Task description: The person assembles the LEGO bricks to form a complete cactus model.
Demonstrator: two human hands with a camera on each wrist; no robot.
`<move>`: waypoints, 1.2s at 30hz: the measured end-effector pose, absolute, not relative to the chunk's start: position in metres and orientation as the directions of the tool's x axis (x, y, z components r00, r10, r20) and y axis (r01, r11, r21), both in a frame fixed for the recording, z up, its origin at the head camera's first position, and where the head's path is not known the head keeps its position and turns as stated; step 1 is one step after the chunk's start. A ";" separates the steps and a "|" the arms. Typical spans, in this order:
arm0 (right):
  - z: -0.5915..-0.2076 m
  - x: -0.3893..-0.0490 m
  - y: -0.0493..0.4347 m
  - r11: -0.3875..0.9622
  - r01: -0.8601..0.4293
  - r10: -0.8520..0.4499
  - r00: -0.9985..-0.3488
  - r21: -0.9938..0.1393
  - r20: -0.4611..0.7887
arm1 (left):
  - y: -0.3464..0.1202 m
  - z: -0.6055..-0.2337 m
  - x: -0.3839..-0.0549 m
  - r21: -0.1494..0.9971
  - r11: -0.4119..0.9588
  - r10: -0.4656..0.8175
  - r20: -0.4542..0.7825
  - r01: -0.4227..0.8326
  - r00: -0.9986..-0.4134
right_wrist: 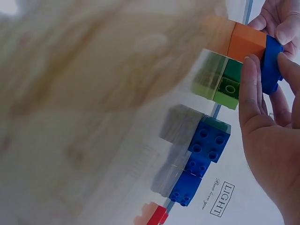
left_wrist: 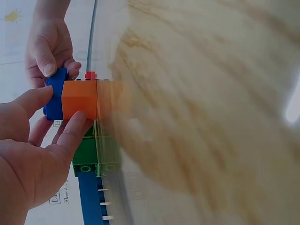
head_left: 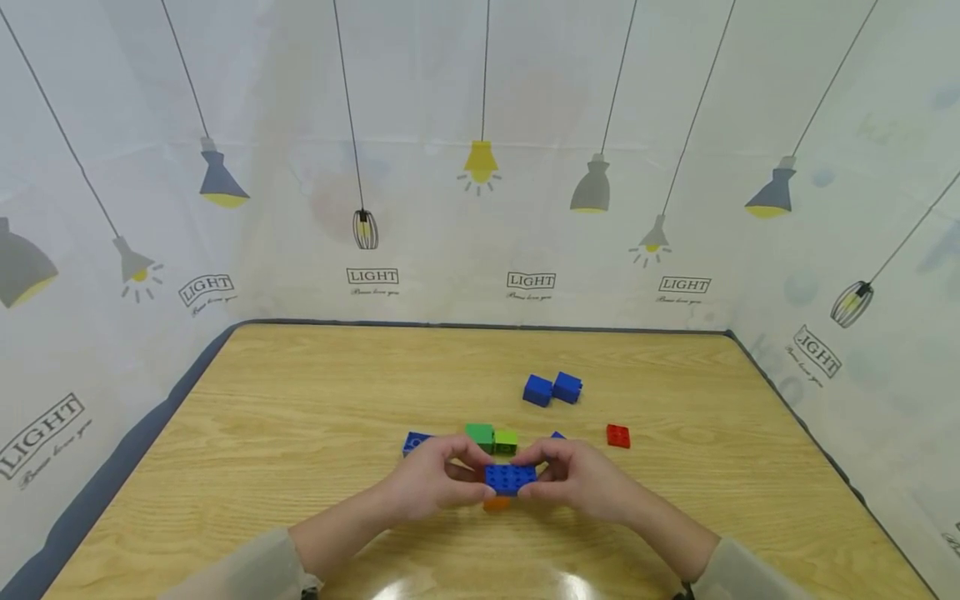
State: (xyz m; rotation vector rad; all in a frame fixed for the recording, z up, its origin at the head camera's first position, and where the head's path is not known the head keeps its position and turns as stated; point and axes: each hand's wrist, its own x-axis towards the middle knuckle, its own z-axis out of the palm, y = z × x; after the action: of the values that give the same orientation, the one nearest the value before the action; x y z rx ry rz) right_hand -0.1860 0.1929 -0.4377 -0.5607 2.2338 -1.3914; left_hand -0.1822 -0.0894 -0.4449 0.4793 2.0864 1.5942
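As we scan the glossy, wood-grained table (head_left: pixel 300 383) from its left, a boxy blue block (head_left: pixel 415 442) lies partly behind the left hand (head_left: pixel 431 482), whose thumb and fingers pinch one end of a studded blue brick (head_left: pixel 511 477). Just beyond, we see a smooth green block (head_left: pixel 479 435) beside a lime block (head_left: pixel 506 441). The studded blue brick meets the top of a smooth-sided orange block (head_left: pixel 495 504) near the table's front. Farther back, two angular blue cubes (head_left: pixel 537 390) stand close together. The right hand (head_left: pixel 581 479) pinches the brick's other end, and past it we find a low, square red piece (head_left: pixel 618 436).
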 end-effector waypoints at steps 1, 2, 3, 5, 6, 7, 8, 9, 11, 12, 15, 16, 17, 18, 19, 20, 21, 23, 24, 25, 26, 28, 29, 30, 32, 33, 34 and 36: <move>-0.438 -0.186 0.193 0.405 -0.101 -0.554 -0.818 -0.909 -0.156 | -0.089 -0.445 -0.182 0.965 0.263 0.540 -0.152 -0.006 -0.828; -0.438 -0.185 0.193 0.401 -0.097 -0.553 -0.818 -0.911 -0.157 | -0.089 -0.445 -0.182 0.965 0.262 0.542 -0.152 -0.006 -0.826; -0.438 -0.185 0.193 0.397 -0.092 -0.552 -0.819 -0.913 -0.157 | -0.089 -0.445 -0.182 0.966 0.260 0.545 -0.151 -0.005 -0.825; -0.437 -0.184 0.193 0.396 -0.082 -0.546 -0.822 -0.915 -0.163 | -0.089 -0.445 -0.182 0.966 0.259 0.549 -0.149 -0.002 -0.822; -0.437 -0.184 0.192 0.397 -0.074 -0.540 -0.825 -0.915 -0.168 | -0.089 -0.445 -0.183 0.966 0.259 0.551 -0.148 0.001 -0.821; -0.437 -0.184 0.192 0.396 -0.069 -0.538 -0.826 -0.916 -0.170 | -0.089 -0.445 -0.183 0.966 0.260 0.553 -0.148 0.001 -0.820; -0.436 -0.184 0.192 0.394 -0.066 -0.536 -0.826 -0.917 -0.171 | -0.088 -0.445 -0.183 0.966 0.260 0.554 -0.149 0.000 -0.819; -0.436 -0.184 0.192 0.395 -0.064 -0.534 -0.828 -0.916 -0.172 | -0.088 -0.446 -0.183 0.965 0.261 0.556 -0.151 0.000 -0.817; -0.436 -0.183 0.192 0.395 -0.061 -0.529 -0.831 -0.916 -0.173 | -0.089 -0.446 -0.184 0.964 0.265 0.561 -0.154 0.000 -0.813; -0.436 -0.183 0.192 0.395 -0.059 -0.527 -0.832 -0.917 -0.173 | -0.089 -0.446 -0.184 0.964 0.266 0.564 -0.154 0.002 -0.811; -0.437 -0.183 0.192 0.399 -0.063 -0.522 -0.836 -0.915 -0.170 | -0.091 -0.444 -0.186 0.960 0.281 0.566 -0.149 0.020 -0.811; -0.437 -0.183 0.191 0.399 -0.064 -0.521 -0.836 -0.915 -0.169 | -0.092 -0.442 -0.187 0.958 0.287 0.564 -0.143 0.031 -0.813; -0.437 -0.183 0.191 0.399 -0.065 -0.521 -0.837 -0.915 -0.168 | -0.093 -0.440 -0.188 0.956 0.291 0.559 -0.136 0.040 -0.818; -0.437 -0.183 0.191 0.400 -0.067 -0.521 -0.837 -0.914 -0.167 | -0.094 -0.439 -0.190 0.953 0.298 0.553 -0.127 0.053 -0.823; -0.437 -0.183 0.191 0.403 -0.069 -0.520 -0.838 -0.913 -0.166 | -0.096 -0.437 -0.192 0.951 0.302 0.546 -0.114 0.068 -0.830; -0.437 -0.183 0.191 0.405 -0.070 -0.518 -0.839 -0.912 -0.166 | -0.097 -0.435 -0.194 0.948 0.309 0.536 -0.101 0.083 -0.838; -0.437 -0.183 0.191 0.407 -0.071 -0.517 -0.839 -0.911 -0.166 | -0.099 -0.434 -0.197 0.942 0.318 0.526 -0.082 0.106 -0.847; -0.436 -0.184 0.191 0.414 -0.074 -0.516 -0.840 -0.907 -0.167 | -0.103 -0.432 -0.204 0.933 0.329 0.507 -0.042 0.148 -0.861; -0.436 -0.184 0.191 0.417 -0.075 -0.514 -0.841 -0.906 -0.167 | -0.105 -0.431 -0.208 0.926 0.335 0.497 -0.020 0.171 -0.867; -0.436 -0.184 0.191 0.420 -0.075 -0.513 -0.842 -0.904 -0.168 | -0.107 -0.430 -0.211 0.921 0.339 0.488 -0.001 0.189 -0.873; -0.436 -0.184 0.191 0.423 -0.075 -0.512 -0.842 -0.903 -0.170 | -0.108 -0.430 -0.215 0.913 0.351 0.476 0.017 0.208 -0.879; -0.436 -0.184 0.191 0.424 -0.074 -0.512 -0.842 -0.902 -0.171 | -0.111 -0.429 -0.222 0.903 0.359 0.467 0.046 0.237 -0.883; -0.436 -0.184 0.191 0.424 -0.074 -0.512 -0.842 -0.903 -0.171 | -0.111 -0.429 -0.225 0.896 0.366 0.464 0.058 0.250 -0.884; -0.436 -0.184 0.191 0.425 -0.072 -0.511 -0.842 -0.902 -0.173 | -0.111 -0.430 -0.228 0.893 0.370 0.461 0.063 0.257 -0.885; -0.437 -0.185 0.191 0.425 -0.068 -0.510 -0.842 -0.903 -0.177 | -0.110 -0.430 -0.234 0.880 0.385 0.465 0.075 0.278 -0.882; -0.437 -0.185 0.191 0.424 -0.067 -0.510 -0.842 -0.903 -0.177 | -0.110 -0.431 -0.238 0.875 0.390 0.473 0.076 0.285 -0.878; -0.437 -0.185 0.191 0.424 -0.067 -0.510 -0.842 -0.903 -0.177 | -0.109 -0.431 -0.241 0.870 0.396 0.479 0.077 0.294 -0.875; -0.437 -0.185 0.191 0.423 -0.065 -0.511 -0.841 -0.904 -0.178 | -0.106 -0.432 -0.247 0.861 0.403 0.495 0.079 0.309 -0.866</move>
State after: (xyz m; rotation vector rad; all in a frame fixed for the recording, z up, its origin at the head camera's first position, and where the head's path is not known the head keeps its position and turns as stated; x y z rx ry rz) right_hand -0.1848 0.1911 -0.4373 -0.4890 2.2532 -1.4031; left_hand -0.2466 -0.1063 -0.4323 0.7158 2.4676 1.4534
